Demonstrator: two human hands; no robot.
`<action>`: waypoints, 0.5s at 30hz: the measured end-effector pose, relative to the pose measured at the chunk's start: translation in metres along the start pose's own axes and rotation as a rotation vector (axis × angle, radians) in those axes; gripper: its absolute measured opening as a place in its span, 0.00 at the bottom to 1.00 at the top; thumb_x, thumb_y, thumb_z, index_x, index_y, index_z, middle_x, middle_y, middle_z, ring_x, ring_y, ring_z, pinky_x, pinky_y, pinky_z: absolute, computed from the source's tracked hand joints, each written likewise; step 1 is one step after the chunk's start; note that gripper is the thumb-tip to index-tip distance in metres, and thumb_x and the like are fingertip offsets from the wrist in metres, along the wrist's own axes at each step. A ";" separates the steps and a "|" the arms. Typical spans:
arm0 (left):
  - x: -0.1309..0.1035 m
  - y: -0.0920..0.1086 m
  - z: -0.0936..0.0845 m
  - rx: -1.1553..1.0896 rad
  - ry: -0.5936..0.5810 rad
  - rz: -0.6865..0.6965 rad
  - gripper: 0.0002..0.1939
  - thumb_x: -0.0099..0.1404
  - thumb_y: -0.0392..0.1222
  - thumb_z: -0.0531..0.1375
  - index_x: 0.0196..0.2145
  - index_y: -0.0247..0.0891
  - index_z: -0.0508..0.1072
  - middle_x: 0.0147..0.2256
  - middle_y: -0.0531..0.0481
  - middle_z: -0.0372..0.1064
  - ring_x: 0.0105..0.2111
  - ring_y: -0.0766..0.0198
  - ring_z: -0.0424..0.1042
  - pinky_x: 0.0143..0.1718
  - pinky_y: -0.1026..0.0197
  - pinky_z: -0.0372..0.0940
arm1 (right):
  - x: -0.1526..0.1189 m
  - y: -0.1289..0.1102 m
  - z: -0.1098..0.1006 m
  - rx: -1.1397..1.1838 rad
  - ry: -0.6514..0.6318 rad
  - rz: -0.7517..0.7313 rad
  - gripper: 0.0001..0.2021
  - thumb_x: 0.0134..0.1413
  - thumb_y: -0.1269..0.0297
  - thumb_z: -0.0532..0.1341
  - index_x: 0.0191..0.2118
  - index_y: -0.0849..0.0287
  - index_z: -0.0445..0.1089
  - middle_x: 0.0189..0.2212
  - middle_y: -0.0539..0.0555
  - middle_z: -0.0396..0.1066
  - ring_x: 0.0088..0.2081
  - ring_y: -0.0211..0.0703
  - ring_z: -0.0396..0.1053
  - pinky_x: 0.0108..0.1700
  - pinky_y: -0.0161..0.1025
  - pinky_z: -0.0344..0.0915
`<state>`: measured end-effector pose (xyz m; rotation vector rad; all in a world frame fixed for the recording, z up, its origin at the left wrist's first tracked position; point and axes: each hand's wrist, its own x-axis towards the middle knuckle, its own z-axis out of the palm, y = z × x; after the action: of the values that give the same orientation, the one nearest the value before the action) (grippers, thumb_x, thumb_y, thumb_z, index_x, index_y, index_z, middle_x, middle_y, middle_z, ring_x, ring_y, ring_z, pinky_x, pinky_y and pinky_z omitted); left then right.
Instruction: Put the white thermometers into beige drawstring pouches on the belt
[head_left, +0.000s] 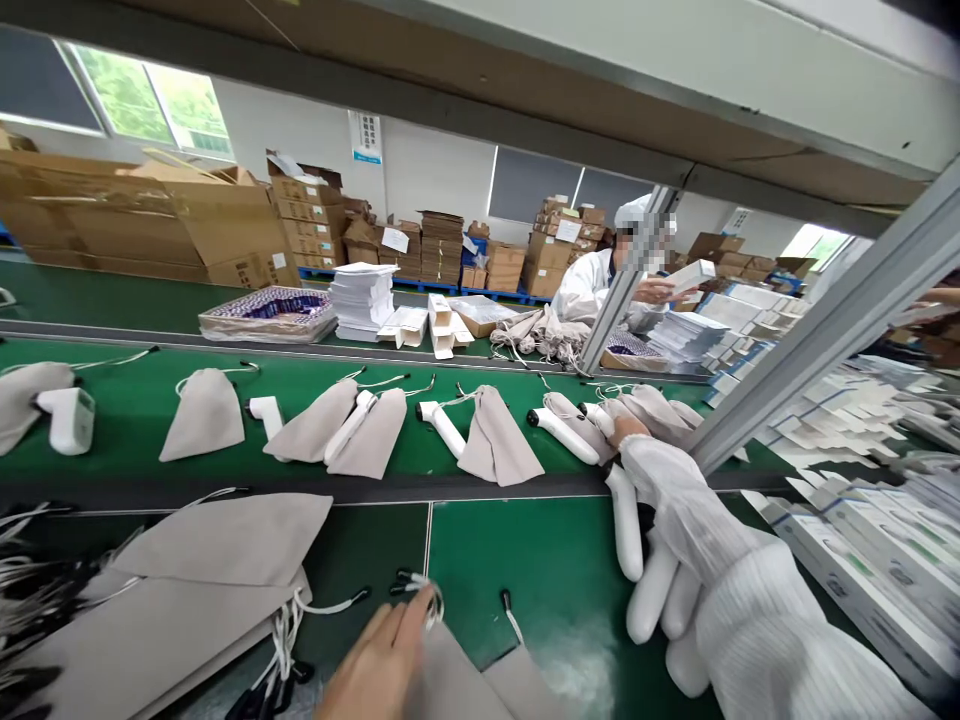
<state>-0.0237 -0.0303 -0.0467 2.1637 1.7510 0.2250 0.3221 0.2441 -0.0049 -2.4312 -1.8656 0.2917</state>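
My left hand [379,655] is at the bottom centre, its fingers together at the corded top of a grey pouch [450,670] on the near green surface. My right hand [628,430], below a white sleeve [720,530], reaches to the belt [420,385] among grey pouches and white handheld devices; its fingertips are mostly hidden at a device's end. Beneath the right sleeve lie several white devices [625,520]. A larger stack of grey pouches [217,540] lies left of my left hand, with cords and black toggles.
Flat white boxes [870,570] fill the right side. A slanted metal post [832,320] stands beside my right arm, under an overhead shelf [525,80]. Across the belt, a person in white [589,285] holds a white box. Paper stacks [364,300] and a tray [270,315] stand behind.
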 end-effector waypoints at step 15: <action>0.022 -0.016 -0.014 0.411 0.270 0.196 0.21 0.58 0.24 0.41 0.42 0.35 0.67 0.32 0.46 0.65 0.33 0.57 0.64 0.35 0.56 0.59 | -0.207 -0.011 0.030 -0.119 -0.058 -0.355 0.20 0.51 0.60 0.48 0.50 0.61 0.54 0.26 0.57 0.70 0.29 0.52 0.69 0.29 0.41 0.60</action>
<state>-0.0378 -0.0043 -0.0413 2.7147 1.8563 0.2305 0.2548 0.0461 -0.0093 -2.1195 -2.3517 0.2358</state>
